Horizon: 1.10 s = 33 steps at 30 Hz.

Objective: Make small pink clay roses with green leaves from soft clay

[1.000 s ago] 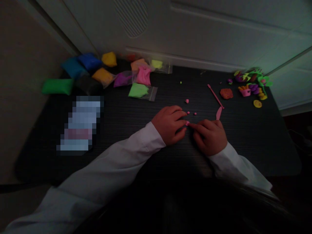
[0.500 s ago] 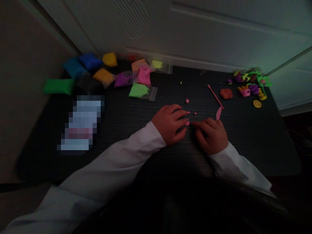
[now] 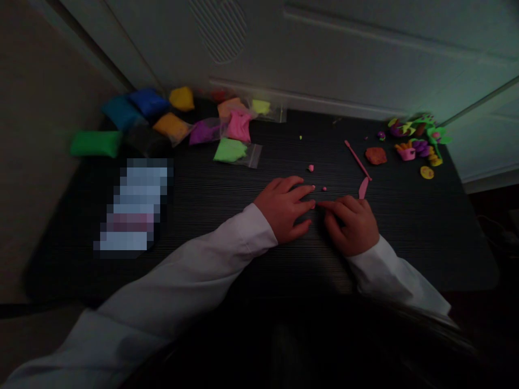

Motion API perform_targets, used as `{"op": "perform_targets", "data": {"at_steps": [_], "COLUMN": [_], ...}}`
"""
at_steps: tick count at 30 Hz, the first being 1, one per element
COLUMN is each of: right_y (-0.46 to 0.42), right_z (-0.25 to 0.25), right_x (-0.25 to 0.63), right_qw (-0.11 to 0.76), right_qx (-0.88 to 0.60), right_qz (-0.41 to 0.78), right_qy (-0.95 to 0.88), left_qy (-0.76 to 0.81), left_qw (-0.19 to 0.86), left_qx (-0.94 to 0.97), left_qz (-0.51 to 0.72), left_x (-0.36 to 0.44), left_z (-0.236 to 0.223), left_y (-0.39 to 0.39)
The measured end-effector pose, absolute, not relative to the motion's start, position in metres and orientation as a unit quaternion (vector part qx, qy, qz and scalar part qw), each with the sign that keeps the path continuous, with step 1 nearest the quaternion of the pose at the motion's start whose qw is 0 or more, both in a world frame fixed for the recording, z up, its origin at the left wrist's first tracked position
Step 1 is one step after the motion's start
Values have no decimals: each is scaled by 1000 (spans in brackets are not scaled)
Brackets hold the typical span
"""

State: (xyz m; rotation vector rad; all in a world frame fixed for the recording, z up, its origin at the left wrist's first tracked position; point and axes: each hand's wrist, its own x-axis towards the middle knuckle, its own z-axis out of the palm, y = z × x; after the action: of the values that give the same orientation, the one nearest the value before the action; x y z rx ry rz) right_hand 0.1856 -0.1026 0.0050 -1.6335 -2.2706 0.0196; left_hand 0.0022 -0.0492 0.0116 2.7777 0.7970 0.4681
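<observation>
My left hand [image 3: 284, 209] lies palm down on the dark table with its fingers spread. One of its fingertips rests over a small flattened piece of pink clay [image 3: 312, 205], covering most of it. From the right, my right hand [image 3: 352, 225] points its index finger at that piece, close against it, while its other fingers curl under. A tiny pink clay ball [image 3: 324, 189] and a larger pink lump [image 3: 311, 168] sit just beyond the fingertips. Above my right hand lie a pink clay knife [image 3: 364, 188] and a thin pink modelling stick [image 3: 357, 160].
Bagged coloured clay, including a light green pack [image 3: 230, 151] and a green pack [image 3: 96, 143], lines the back left. A blurred-out phone-like screen [image 3: 135, 205] lies at left. A reddish-brown clay lump [image 3: 376, 156] and several small clay figures [image 3: 420, 147] stand at right, before a white panel [image 3: 344, 65].
My left fingertip has shifted slightly onto the flattened pink piece, which now shows less. My right hand stays almost where it was.
</observation>
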Motion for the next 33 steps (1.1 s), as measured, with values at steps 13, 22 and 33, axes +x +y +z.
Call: {"op": "perform_targets", "data": {"at_steps": [13,22,33], "right_y": [-103,-103,-95], "right_z": [7,6,5], "right_x": [185,185,187], "right_qw": [169,176,219], "right_qx": [-576,-577,-577], "right_qz": [15,11,25], "right_qy": [-799,-797,-786], "left_qy": [258,253,259], "left_qw": [102,97,133], "left_qx": [942,945,902], "left_qz": [190,185,317], "left_x": [1,0,3], "left_z": [7,9,4], "left_y": [-48,-48,-43]}}
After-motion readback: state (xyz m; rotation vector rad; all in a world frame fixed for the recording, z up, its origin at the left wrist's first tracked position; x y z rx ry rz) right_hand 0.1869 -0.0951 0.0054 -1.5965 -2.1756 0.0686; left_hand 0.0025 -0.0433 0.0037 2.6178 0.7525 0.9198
